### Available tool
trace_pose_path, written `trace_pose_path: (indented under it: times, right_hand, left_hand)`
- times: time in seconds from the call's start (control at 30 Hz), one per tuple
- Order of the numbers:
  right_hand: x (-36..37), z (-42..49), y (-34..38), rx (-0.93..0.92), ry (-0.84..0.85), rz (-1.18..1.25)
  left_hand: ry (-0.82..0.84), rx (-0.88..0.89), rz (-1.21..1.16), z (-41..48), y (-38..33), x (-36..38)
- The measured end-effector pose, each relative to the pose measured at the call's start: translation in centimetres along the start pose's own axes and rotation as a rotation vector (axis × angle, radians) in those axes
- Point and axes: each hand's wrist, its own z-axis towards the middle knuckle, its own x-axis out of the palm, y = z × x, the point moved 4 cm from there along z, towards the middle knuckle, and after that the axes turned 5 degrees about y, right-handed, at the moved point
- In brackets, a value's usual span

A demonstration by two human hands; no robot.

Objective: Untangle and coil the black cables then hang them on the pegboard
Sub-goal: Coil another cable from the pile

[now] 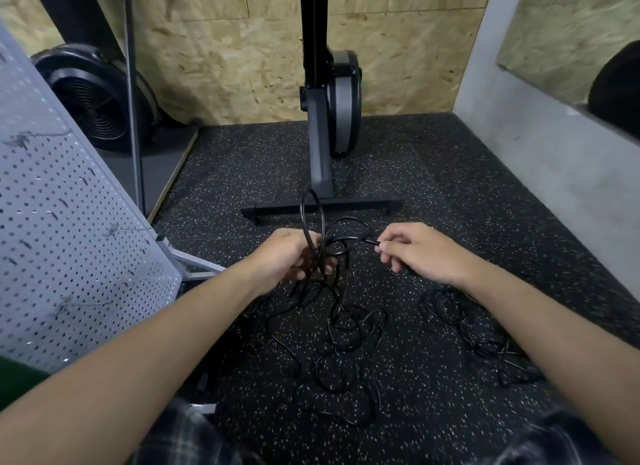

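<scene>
A tangled black cable (pixel 343 329) lies in loose loops on the speckled black floor in front of me. My left hand (pixel 287 260) grips a bunch of its loops, and one loop stands up above the fist. My right hand (pixel 415 253) pinches a strand of the same cable between thumb and fingertips, a short way to the right of the bunch. A second, thinner black cable tangle (pixel 485 340) lies on the floor under my right forearm. The grey pegboard (pixel 69 242) stands tilted on a metal frame at my left.
An exercise machine on a black T-shaped foot (pixel 322 206) stands just beyond my hands. A black fan (pixel 93 97) sits behind the pegboard at the back left. A chipboard wall closes the back, and a grey concrete ledge (pixel 554 159) runs along the right.
</scene>
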Motion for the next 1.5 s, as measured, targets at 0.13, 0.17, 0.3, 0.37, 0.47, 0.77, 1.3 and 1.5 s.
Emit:
trace_pose_path:
  times: [0.13, 0.17, 0.3, 0.37, 0.47, 0.77, 1.3, 1.5]
  right_hand:
    - [-0.2, -0.2, -0.3, -0.042, 0.013, 0.029]
    - [-0.1, -0.3, -0.3, -0.049, 0.027, 0.028]
    - [0.1, -0.1, -0.7, -0.069, 0.048, -0.001]
    - [0.0, -0.1, -0.8, -0.061, 0.050, -0.027]
    - [0.2, -0.2, -0.7, -0.036, 0.057, -0.078]
    - [-0.1, 0.1, -1.3, -0.008, -0.054, 0.019]
    - [0.5, -0.7, 1.7, -0.173, -0.050, -0.013]
    - [-0.8, -0.7, 1.9, -0.219, -0.110, 0.288]
  left_hand:
    - [0.056, 0.049, 0.098, 0.3, 0.2, 0.0]
    - [0.064, 0.070, 0.124, 0.3, 0.1, -0.1]
    - [0.067, 0.163, 0.302, 0.1, -0.2, -0.3]
    - [0.047, 0.197, 0.487, 0.0, -0.4, -0.3]
    - [-0.029, 0.291, 0.670, -0.5, -1.4, 0.0]
    - [-0.108, 0.494, 0.818, -0.4, -2.0, 0.3]
    - [-0.095, 0.678, 0.438, -0.7, -3.8, 1.3]
    - [0.056, 0.470, 0.613, 0.6, -1.8, 1.2]
